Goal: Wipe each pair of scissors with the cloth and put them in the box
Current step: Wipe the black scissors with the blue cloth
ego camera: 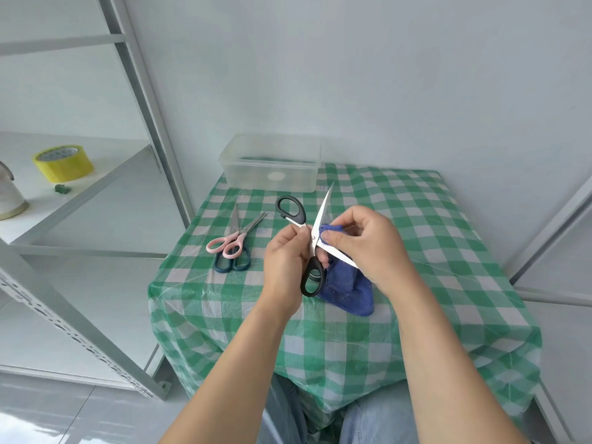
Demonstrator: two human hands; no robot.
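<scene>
My left hand (285,261) pinches a pair of black-handled scissors (291,209) near the pivot, blades spread wide above the table. My right hand (368,245) grips a blue cloth (347,293) and pinches it around the lower blade close to the pivot; the rest of the cloth hangs down onto the tablecloth. Pink-handled scissors (228,244) lie on the table to the left, crossed over a dark blue-handled pair (233,263). A clear plastic box (270,163) stands without a lid at the table's far edge; whether anything lies inside is unclear.
The small table wears a green-and-white checked cloth (416,219) and stands against a white wall. A metal shelf rack (96,193) on the left carries a yellow tape roll (62,163) and a white object. My knees are under the near edge.
</scene>
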